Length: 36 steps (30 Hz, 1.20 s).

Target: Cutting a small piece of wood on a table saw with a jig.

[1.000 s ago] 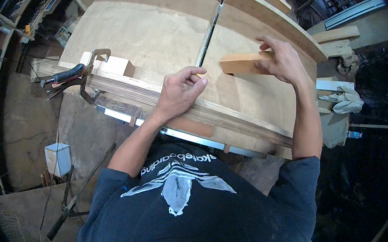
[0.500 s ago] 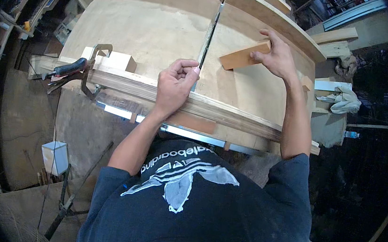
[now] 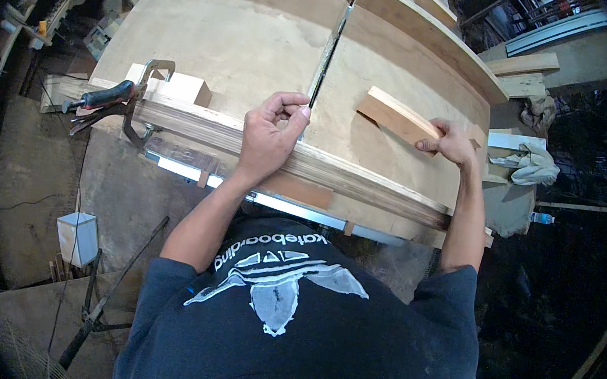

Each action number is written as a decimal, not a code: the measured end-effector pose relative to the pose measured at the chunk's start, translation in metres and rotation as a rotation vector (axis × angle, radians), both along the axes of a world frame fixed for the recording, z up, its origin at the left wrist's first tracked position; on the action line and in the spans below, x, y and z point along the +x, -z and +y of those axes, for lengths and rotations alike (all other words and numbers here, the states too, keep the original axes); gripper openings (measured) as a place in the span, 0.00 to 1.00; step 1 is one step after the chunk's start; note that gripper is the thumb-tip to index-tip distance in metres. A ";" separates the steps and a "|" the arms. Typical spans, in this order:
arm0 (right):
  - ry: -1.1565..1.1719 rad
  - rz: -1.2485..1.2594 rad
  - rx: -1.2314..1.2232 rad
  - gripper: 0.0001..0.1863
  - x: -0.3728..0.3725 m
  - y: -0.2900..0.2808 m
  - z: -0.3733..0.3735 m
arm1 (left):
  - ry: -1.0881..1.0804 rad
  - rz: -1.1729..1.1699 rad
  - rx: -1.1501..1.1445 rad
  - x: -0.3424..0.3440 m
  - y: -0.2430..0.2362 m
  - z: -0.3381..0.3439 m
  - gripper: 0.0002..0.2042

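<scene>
One dark T-shirt is seen nearest, and beyond it a bright metal rail is set along the front of the desk. Just behind that rail, a layered wooden strip is laid across the desk's near side; its left end is gripped by a dark-handled clamp, beside which pale wooden pieces are placed.

Over the strip the left hand is held, its fingers curled and the tips of thumb and forefinger brought close at the near end of a narrow slot; whether they meet or pinch something small cannot be told. To the right of the slot, a wooden block is held by its right end, the fingers of the right hand being clamped on it. A shadow is cast beneath the block's left end, so that end is judged to be lifted.

Since half a second ago, the right hand has been drawn nearer the body and the block has been turned, its right end now nearer than its left. By this, the block is judged to be in mid-handling, not set down. Farthest off, a long board is fixed along the desk's far edge.
</scene>
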State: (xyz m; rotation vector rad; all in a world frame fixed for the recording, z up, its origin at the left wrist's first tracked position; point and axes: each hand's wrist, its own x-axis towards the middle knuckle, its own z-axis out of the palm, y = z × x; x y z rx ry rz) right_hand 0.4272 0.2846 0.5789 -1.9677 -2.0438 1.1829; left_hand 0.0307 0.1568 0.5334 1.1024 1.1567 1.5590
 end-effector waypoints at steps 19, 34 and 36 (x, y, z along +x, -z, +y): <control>0.092 0.107 -0.030 0.32 -0.009 0.059 -0.020 | 0.085 0.049 -0.074 -0.002 -0.008 0.001 0.10; 0.005 -0.114 0.229 0.40 -0.032 0.050 -0.020 | 0.085 0.039 -0.060 -0.002 -0.008 0.001 0.10; -0.042 -0.193 0.305 0.39 -0.029 0.058 -0.017 | 0.083 0.032 -0.051 -0.002 -0.007 0.002 0.10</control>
